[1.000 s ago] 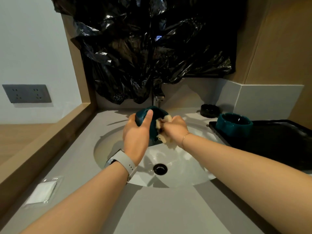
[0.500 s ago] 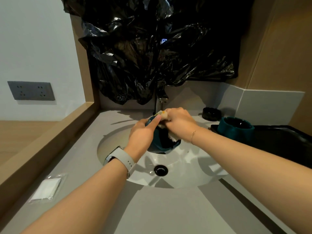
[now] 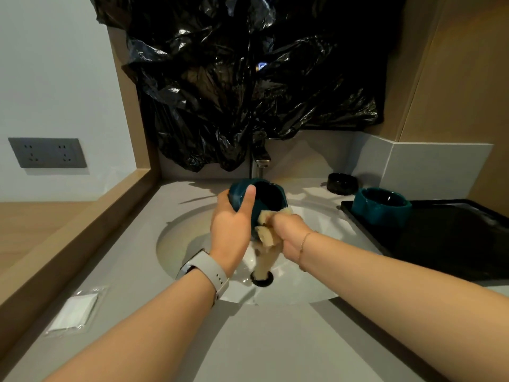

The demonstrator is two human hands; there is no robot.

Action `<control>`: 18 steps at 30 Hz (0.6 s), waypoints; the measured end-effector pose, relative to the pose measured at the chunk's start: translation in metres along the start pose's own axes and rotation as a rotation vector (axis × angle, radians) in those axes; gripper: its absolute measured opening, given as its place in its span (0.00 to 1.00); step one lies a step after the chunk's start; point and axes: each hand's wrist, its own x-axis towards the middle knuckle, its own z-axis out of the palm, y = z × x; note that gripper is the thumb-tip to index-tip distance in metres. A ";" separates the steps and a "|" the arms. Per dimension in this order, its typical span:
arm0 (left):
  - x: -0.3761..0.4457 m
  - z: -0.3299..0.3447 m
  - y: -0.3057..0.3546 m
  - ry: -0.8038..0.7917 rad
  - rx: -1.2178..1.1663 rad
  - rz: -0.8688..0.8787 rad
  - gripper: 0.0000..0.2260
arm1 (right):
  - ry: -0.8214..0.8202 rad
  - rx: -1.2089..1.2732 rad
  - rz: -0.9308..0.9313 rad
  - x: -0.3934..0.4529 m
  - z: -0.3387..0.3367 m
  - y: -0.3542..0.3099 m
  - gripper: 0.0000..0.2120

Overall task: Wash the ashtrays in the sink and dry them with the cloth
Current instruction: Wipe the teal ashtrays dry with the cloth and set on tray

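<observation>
The teal ashtray (image 3: 257,201) sits tilted above the sink (image 3: 311,285) at frame centre, your left hand (image 3: 232,224) gripping its side while your right hand (image 3: 287,232) clenches a yellow sponge (image 3: 265,234) against its rim. You are mid-wash. Right of centre, a second teal ashtray (image 3: 381,206) on the black tray (image 3: 454,244) and a black ashtray (image 3: 342,183) behind it wait, and judging by that, drying is all ahead.

No text can be read; above the left hand (image 3: 231,227), a small bluish-white patch on the black plastic sheet (image 3: 248,78) is too blurred to read.
</observation>
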 end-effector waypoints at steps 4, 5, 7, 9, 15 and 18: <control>-0.008 0.011 0.003 -0.050 -0.001 0.006 0.20 | 0.221 -0.617 -0.404 0.017 -0.024 -0.013 0.05; -0.008 0.011 0.004 -0.057 0.016 0.020 0.20 | 0.207 -0.686 -0.421 0.020 -0.026 -0.015 0.05; -0.005 0.008 0.006 -0.104 0.072 0.017 0.23 | 0.179 -0.762 -0.423 0.022 -0.031 -0.018 0.04; -0.001 0.002 0.006 -0.249 0.086 -0.011 0.27 | 0.139 -0.867 -0.420 0.022 -0.037 -0.027 0.02; 0.000 -0.005 -0.006 -0.670 0.483 0.228 0.49 | -0.107 -1.431 -0.413 0.029 -0.062 -0.080 0.05; 0.003 -0.006 -0.007 -0.606 0.866 0.634 0.41 | -0.375 -1.555 -0.333 0.033 -0.069 -0.096 0.08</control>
